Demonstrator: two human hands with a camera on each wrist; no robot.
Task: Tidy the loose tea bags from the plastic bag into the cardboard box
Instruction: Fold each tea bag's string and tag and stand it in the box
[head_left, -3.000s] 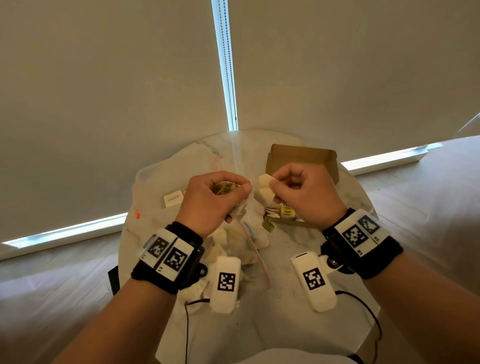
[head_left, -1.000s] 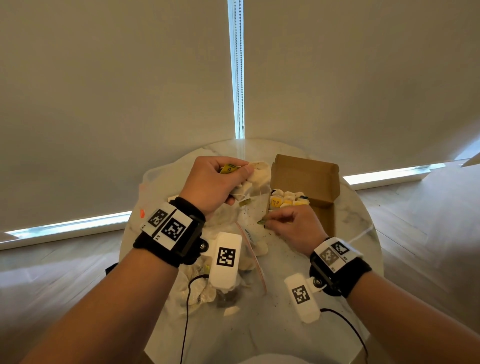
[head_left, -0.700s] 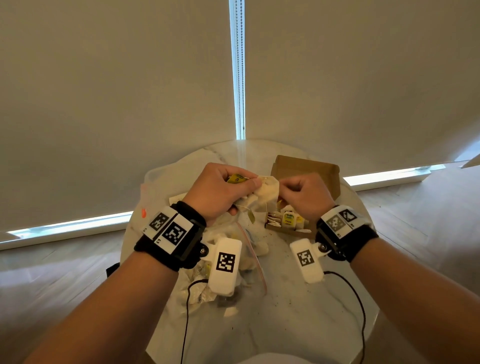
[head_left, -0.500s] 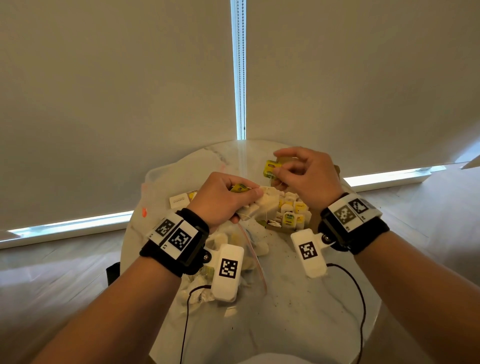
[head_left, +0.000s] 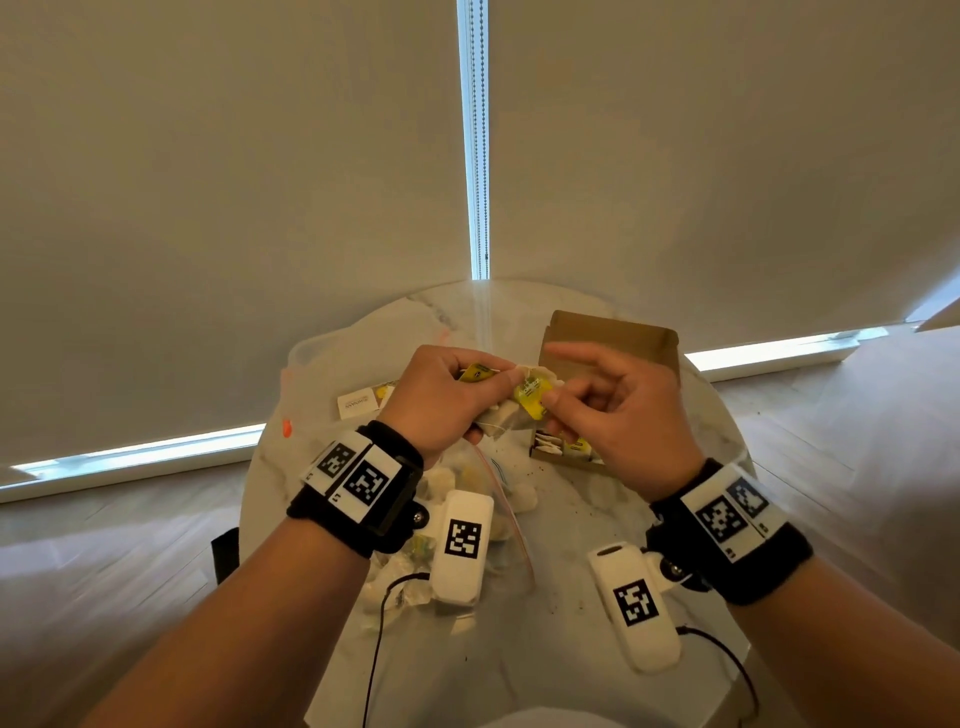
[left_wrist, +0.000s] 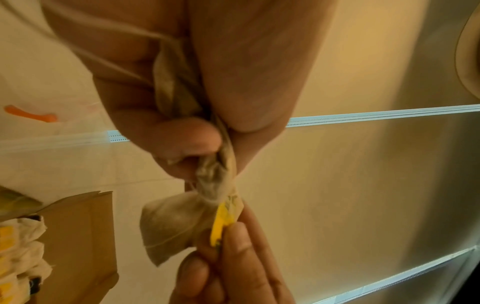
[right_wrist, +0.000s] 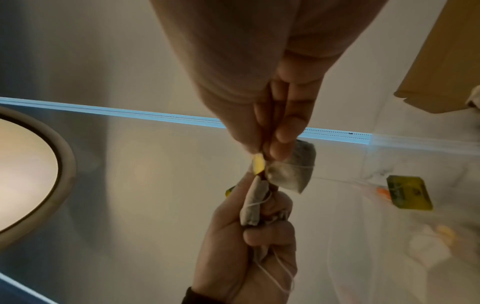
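My left hand (head_left: 447, 400) grips a bunch of tea bags (left_wrist: 182, 218) above the table, their strings trailing from the fist. My right hand (head_left: 597, 410) pinches one yellow paper tag (head_left: 531, 397) of that bunch between thumb and fingertips, right beside the left hand. The open cardboard box (head_left: 608, 343) lies just behind and under the right hand, with several tea bags (head_left: 563, 448) packed in it. The clear plastic bag (head_left: 483, 488) with more loose tea bags lies under my left wrist.
Everything sits on a small round marble table (head_left: 545, 649). A white card (head_left: 358, 404) and an orange zip slider (head_left: 285, 428) lie at the table's left. Closed roller blinds stand close behind. Tea crumbs dot the tabletop.
My right hand came down from above the box, where it held a yellow tag high, and now pinches a tag right at the left hand's bunch. The left hand has stayed put.
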